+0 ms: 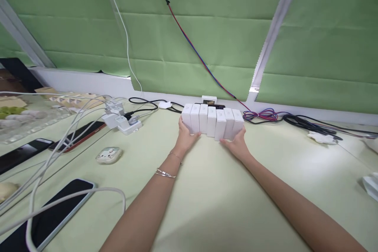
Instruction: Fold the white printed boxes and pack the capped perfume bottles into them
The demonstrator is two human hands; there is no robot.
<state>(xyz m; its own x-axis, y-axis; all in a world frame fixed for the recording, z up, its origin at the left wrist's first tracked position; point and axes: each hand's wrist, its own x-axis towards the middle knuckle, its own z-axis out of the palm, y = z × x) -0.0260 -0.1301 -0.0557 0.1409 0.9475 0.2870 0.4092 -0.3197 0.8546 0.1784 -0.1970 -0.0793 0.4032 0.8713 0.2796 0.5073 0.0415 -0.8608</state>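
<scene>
Several small white boxes [212,120] stand upright side by side in a row near the back of the pale green table [212,189]. The row is slightly uneven, with some boxes further forward than others. My left hand [185,138] presses around the left end of the row, its thumb along the front. At the other end, my right hand [237,144] closes on the right-hand boxes, thumb also in front. Between them, the two hands clasp the whole row. The fingers behind the outer boxes are partly hidden.
Left of me lie several phones [63,210], tangled white cables [56,153], a power strip with plugs [125,122] and a small earphone-like case [109,155]. Black cables [307,124] and a coiled red-blue wire [261,114] run along the back. Crumpled white paper [321,138] lies right.
</scene>
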